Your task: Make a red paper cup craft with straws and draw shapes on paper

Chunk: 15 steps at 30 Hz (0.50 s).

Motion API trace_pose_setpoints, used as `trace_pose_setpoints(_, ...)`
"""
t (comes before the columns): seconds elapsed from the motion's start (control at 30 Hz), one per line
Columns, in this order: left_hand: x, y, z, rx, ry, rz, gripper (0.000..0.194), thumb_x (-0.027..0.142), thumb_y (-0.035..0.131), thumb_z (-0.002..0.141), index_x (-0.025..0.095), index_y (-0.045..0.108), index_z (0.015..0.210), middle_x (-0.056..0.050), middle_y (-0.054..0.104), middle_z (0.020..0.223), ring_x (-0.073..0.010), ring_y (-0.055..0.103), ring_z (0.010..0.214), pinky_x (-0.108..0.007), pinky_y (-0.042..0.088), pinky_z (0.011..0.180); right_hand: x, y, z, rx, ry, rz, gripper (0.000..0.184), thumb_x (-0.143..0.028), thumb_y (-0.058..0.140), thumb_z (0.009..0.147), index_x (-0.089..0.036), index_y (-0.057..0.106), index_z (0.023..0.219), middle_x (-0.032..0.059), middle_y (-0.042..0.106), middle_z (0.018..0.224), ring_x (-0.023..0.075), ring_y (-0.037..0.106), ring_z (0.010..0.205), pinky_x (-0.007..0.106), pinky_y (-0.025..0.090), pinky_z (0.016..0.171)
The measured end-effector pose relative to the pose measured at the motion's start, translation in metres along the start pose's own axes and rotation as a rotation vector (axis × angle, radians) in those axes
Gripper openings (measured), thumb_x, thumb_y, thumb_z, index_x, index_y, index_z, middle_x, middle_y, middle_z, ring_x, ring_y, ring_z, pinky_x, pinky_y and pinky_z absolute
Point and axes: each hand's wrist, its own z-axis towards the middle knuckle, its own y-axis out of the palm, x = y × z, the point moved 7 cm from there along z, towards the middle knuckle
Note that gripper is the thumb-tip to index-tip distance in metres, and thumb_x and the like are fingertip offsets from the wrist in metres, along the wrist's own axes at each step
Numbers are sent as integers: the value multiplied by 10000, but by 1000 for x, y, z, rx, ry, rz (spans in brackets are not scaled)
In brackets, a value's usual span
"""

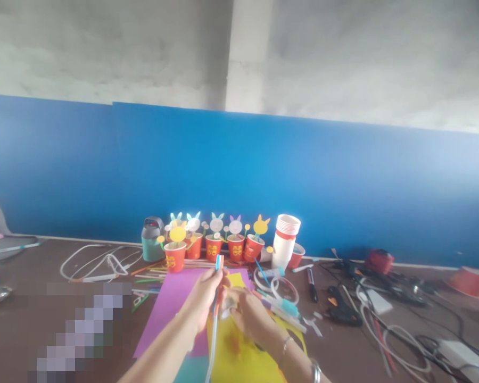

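My left hand (207, 290) is closed around a narrow upright piece with blue, white and orange stripes (220, 262). A pale cord-like strip (213, 340) runs down from below this hand to the bottom edge. My right hand (243, 308) is close beside it, fingers curled; blur hides what they hold. A small whitish bit (226, 311) shows at its fingertips. Beneath the hands lie a purple sheet (159, 314) and a yellow sheet (239, 356) with round cut-outs. A teal sheet (191, 371) shows at the bottom.
Several red paper cups (175, 258) with paper animal figures stand along the blue partition (303, 175). A grey-green bottle (153, 239) and stacked white cups (284, 244) flank them. Markers (289, 307) lie to the right, beside a black glue gun (343, 307) and tangled cables (415, 340).
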Motion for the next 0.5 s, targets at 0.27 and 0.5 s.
trace_pose_setpoints(0.27,32,-6,-1,71,106,243,398,558,580,733,164,534,773,103,296,524,-49,211,425,-207,112,443,1,-40,23,-78,73,160,240,-131,548,740,-213,744,850,31,720,788,167,598,674,241,450,612)
trace_pose_setpoints(0.5,38,4,-2,100,269,417,322,475,621,739,156,593,774,26,483,629,-143,464,625,-232,327,569,-19,-76,25,139,-6,61,144,-132,601,766,-191,687,866,61,673,856,219,559,851,314,442,753)
